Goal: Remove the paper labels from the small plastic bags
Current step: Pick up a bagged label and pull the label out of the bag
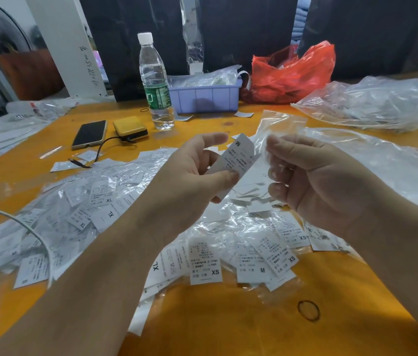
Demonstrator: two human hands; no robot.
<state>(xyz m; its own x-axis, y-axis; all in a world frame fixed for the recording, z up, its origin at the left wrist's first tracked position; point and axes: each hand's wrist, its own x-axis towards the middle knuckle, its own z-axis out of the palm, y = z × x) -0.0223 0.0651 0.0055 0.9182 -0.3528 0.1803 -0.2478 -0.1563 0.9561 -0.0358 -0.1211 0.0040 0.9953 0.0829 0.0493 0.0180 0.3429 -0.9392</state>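
My left hand [190,170] pinches a white paper label [236,160] marked M between thumb and fingers, above the middle of the table. My right hand [313,176] holds a small clear plastic bag [277,129] just to the right of the label; the bag's top sticks up past my fingers. The label's right edge meets the bag, and I cannot tell whether it is still partly inside. Below my hands a wide heap of bagged labels [125,209] marked XL, XS and M covers the orange table [228,317].
At the back stand a water bottle [155,80], a purple bin [205,95] of bags and a red plastic bag [292,73]. A phone [90,134] and yellow power bank [131,128] lie at left. Empty clear bags [382,106] pile up at right. A rubber band [308,310] lies near the front.
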